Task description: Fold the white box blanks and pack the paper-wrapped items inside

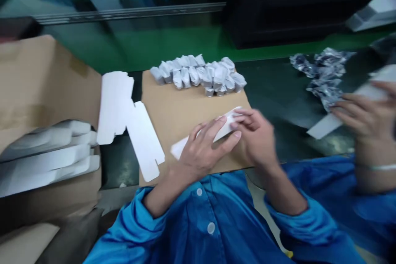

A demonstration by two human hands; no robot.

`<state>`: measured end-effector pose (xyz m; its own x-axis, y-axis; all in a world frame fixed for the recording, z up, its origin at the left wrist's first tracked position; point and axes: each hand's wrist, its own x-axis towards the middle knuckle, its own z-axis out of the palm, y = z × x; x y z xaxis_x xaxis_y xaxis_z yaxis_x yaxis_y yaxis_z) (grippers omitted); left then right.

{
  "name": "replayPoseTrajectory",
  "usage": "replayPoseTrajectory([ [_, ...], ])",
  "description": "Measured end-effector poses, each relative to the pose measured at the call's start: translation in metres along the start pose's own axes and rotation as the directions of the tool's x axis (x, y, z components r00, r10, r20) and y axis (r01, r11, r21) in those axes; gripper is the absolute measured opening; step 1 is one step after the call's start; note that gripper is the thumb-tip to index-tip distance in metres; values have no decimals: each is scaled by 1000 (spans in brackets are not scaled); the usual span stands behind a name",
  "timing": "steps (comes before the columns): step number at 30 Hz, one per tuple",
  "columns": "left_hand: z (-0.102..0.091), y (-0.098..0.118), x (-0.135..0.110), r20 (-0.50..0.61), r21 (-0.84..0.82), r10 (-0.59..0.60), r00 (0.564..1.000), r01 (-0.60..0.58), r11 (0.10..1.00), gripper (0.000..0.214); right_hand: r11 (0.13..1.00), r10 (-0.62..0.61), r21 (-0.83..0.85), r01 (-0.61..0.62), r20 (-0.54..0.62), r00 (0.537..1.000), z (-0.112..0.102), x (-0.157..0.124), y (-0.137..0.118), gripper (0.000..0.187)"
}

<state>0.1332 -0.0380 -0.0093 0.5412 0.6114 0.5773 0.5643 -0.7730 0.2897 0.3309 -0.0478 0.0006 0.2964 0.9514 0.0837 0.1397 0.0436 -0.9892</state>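
Note:
A long, narrow white carton (pixel 223 131) lies slantwise over the cardboard sheet (pixel 173 111) in front of me. My left hand (pixel 206 144) is wrapped over its middle, thumb stretched along the near side. At the carton's right end, the bent fingers of my right hand (pixel 256 134) touch the end flap. Whether anything is inside the carton cannot be seen. Beyond it, at the sheet's far edge, several small items wrapped in silvery-white material (pixel 192 72) stand in rows. Two flat, unfolded white cartons (pixel 144 136) overlap at the sheet's left side.
At the left, an open cardboard box (pixel 74 70) holds several flat white cartons (pixel 58 156). On the right, a co-worker's hands (pixel 365 115) hold a white carton (pixel 326 126), near crumpled clear-silver wrappers (pixel 324 70). A black bin (pixel 278 12) stands at the back right, before a green ledge.

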Motion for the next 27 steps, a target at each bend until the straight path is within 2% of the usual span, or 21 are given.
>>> replayPoseTrajectory([
  [2, -24, -13, -11, -122, 50, -226, 966, 233, 971, 35, 987, -62, -148, 59, -14, 998, -46, 35, -8, 32],
  [3, -38, -23, -21, -204, 78, -374, 905, 395, 915, 39, 961, -114, -257, 101, -38, 993, -74, 53, -12, 33],
  [4, -51, -34, -32, -266, 108, -518, 813, 559, 822, 44, 921, -178, -362, 140, -72, 981, -101, 70, -15, 39],
  [6, -72, -56, -56, -286, 169, -767, 575, 818, 550, 55, 750, -178, -647, 139, 5, 984, -144, 95, -19, 39],
  [8, -82, -71, -75, -199, 215, -901, 385, 915, 343, 65, 509, -259, -846, 161, 28, 966, -156, 104, -20, 40],
  [9, -82, -75, -80, -156, 211, -927, 342, 928, 307, 69, 429, -328, -887, 173, 25, 944, -147, 101, -20, 41],
  [10, -80, -75, -83, -138, 178, -931, 338, 933, 313, 70, 407, -388, -894, 190, 20, 922, -129, 91, -20, 41],
  [11, -76, -71, -82, -155, 114, -920, 360, 931, 346, 71, 458, -419, -859, 229, 19, 908, -102, 77, -19, 40],
  [13, -65, -54, -75, -282, -81, -868, 408, 892, 445, 71, 761, -246, -573, 305, 179, 952, -34, 38, -18, 37],
  [14, -59, -42, -69, -345, -192, -845, 408, 851, 489, 72, 893, -146, -367, 262, 314, 938, 2, 19, -17, 43],
  [15, -52, -28, -64, -373, -299, -835, 405, 799, 521, 75, 965, -76, -196, 176, 433, 898, 35, 2, -16, 56],
  [16, -47, -15, -59, -350, -396, -841, 413, 748, 533, 78, 994, -47, -62, 90, 496, 867, 63, -10, -16, 64],
  [18, -42, 6, -55, -198, -539, -854, 482, 674, 506, 85, 994, -32, 101, -28, 544, 838, 95, -17, -19, 54],
  [20, -48, 12, -54, -117, -629, -825, 552, 602, 492, 91, 997, -34, 76, -10, 564, 825, 93, -6, -27, 33],
  [21, -56, 8, -53, -121, -670, -804, 581, 550, 499, 92, 999, -48, 22, 44, 617, 786, 82, 3, -32, 24],
  [22, -67, 2, -52, -134, -699, -787, 602, 506, 506, 91, 992, -62, -34, 121, 703, 708, 68, 12, -38, 18],
  [23, -78, -7, -50, -111, -720, -764, 636, 479, 503, 88, 975, -72, -64, 211, 812, 580, 53, 21, -44, 15],
  [24, -89, -17, -48, -8, -717, -731, 682, 506, 479, 86, 950, -63, -77, 302, 901, 428, 40, 28, -49, 13],
  [25, -98, -26, -45, 159, -653, -694, 703, 602, 460, 75, 918, -38, -86, 387, 952, 303, 30, 32, -54, 13],
  [26, -105, -34, -42, 273, -572, -667, 693, 675, 466, 60, 874, -14, -110, 472, 968, 251, 22, 33, -57, 16],
  [27, -109, -40, -39, 349, -493, -661, 664, 730, 474, 45, 815, -5, -158, 558, 960, 280, 19, 30, -58, 22],
])
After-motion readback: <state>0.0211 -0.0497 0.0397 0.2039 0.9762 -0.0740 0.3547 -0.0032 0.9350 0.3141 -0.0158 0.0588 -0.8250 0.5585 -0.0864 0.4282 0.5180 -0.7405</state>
